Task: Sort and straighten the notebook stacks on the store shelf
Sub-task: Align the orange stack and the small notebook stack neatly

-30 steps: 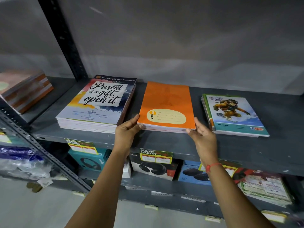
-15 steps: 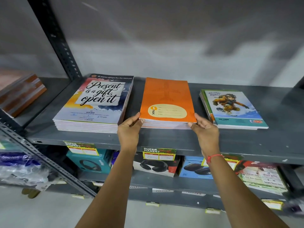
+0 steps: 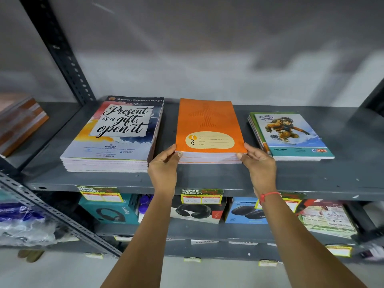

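Observation:
Three notebook stacks lie on the grey metal shelf (image 3: 207,179). The middle one is the orange notebook stack (image 3: 207,121), lying square to the shelf front. My left hand (image 3: 164,165) grips its front left corner and my right hand (image 3: 259,163) grips its front right corner, thumbs against the front edge. To the left lies a taller stack with a "Present is a gift, open it" cover (image 3: 116,132). To the right lies a thin stack with a cartoon snowboarder cover (image 3: 291,136), its lower books fanned out to the left.
A dark upright post (image 3: 62,53) stands at the shelf's back left, with a brown-edged book stack (image 3: 20,123) beyond it. Below, headphone boxes (image 3: 197,210) and price tags (image 3: 201,196) fill the lower shelf. A grey wall closes the back.
The orange stack has turned slightly and now lies straighter and a little farther back. Both hands stayed on its front corners while the camera moved closer.

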A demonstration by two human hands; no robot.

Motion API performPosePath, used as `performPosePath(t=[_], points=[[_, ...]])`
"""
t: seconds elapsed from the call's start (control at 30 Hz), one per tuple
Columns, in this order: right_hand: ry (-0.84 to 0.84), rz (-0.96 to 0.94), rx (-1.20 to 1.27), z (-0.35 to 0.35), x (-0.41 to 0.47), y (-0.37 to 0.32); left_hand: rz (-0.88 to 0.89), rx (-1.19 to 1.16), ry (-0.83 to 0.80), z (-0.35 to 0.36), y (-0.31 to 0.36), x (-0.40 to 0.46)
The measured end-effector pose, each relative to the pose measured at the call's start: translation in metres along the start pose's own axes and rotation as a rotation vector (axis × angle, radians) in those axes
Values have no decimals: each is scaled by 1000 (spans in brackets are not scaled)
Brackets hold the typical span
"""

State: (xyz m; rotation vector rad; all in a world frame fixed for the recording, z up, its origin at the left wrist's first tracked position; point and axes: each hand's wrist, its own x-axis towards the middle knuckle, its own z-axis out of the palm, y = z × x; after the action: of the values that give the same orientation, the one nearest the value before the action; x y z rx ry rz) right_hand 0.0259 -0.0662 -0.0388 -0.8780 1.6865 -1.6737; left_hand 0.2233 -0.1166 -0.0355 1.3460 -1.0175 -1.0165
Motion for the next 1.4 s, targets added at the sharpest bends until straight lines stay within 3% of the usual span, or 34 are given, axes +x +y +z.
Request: performPosePath(t=[0.5, 0.63, 0.73, 0.83, 0.9, 1.03, 1.17, 1.27, 1.4], points=[[6, 26, -17, -1, -12, -8, 28, 44, 75, -2, 5, -10], [83, 26, 25, -23, -18, -13, 316, 100, 170, 7, 19, -43], [312, -81, -3, -56, -12, -17, 491, 63, 4, 38, 33, -72], [569, -162, -70, -94, 6, -18, 468, 34, -251, 75, 37, -92], [603, -146, -59, -125, 27, -17, 396, 24, -375, 105, 37, -102], [470, 40, -141, -171, 66, -7, 227, 77, -488, 157, 27, -110], [173, 126, -143, -186, 88, 2, 32, 125, -463, 191, 13, -106], [-41, 112, -169, -180, 95, 7, 31, 117, -403, 202, 4, -106], [-78, 29, -235, -176, 96, 13, 46, 114, -334, 204, 1, -107]])
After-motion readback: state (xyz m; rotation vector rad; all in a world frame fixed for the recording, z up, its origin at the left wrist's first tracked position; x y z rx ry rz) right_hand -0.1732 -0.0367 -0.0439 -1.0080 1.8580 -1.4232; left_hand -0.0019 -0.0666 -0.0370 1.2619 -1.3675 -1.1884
